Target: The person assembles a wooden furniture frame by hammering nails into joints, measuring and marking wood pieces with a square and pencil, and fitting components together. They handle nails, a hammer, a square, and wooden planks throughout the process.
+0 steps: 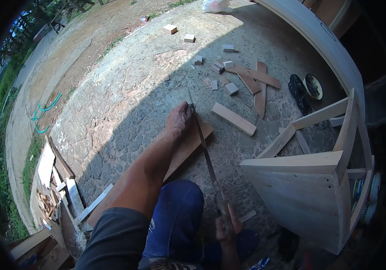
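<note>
My right hand [227, 223] is closed around the handle end of a handsaw [209, 163], low in the view. Its long narrow blade appears nearly edge-on and points away from me. It crosses a wooden board [185, 154] near the board's far end, with a short corner of wood showing right of the blade. My left hand [180, 118] grips the far part of the board, fingers curled right beside the blade; their tips are partly hidden. The board slants back toward me beneath my left forearm, by my blue-trousered knee [177, 204].
Ahead lie a loose short plank [233, 119], crossed brown slats [259, 85] and several small wood blocks [231, 88]. A wooden frame with a panel [299, 193] stands at right. A black plastic bag [297, 92] lies beside a bowl [314, 86]. Scrap wood [51, 202] is piled at left.
</note>
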The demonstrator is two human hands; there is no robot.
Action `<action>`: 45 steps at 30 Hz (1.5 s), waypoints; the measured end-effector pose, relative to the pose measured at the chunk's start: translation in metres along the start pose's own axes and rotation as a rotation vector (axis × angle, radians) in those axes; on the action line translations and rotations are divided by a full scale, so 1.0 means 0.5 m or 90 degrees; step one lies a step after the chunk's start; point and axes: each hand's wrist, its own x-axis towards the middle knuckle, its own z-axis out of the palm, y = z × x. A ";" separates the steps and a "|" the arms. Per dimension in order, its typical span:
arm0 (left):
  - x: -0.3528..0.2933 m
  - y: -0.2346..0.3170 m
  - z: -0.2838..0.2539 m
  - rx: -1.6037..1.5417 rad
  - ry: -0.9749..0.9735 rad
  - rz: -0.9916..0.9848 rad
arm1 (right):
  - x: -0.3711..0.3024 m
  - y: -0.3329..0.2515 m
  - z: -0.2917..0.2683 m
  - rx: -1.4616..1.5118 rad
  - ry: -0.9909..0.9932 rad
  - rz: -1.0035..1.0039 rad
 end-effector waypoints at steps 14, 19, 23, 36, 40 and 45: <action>0.007 0.002 0.001 0.010 -0.021 0.004 | -0.014 0.003 0.006 -0.023 -0.005 -0.003; 0.008 -0.009 0.004 0.007 -0.030 0.005 | 0.052 -0.003 0.038 0.052 -0.013 0.063; 0.008 0.000 0.008 0.010 -0.032 -0.003 | 0.170 0.026 0.116 0.050 0.024 0.022; -0.038 -0.038 -0.002 0.172 -0.133 0.130 | 0.177 -0.002 0.127 0.079 0.020 0.048; -0.052 -0.009 -0.010 0.112 -0.128 0.071 | 0.163 0.014 0.125 0.082 0.013 0.062; -0.037 -0.002 -0.012 0.131 -0.135 0.044 | 0.163 0.018 0.129 0.052 0.035 0.017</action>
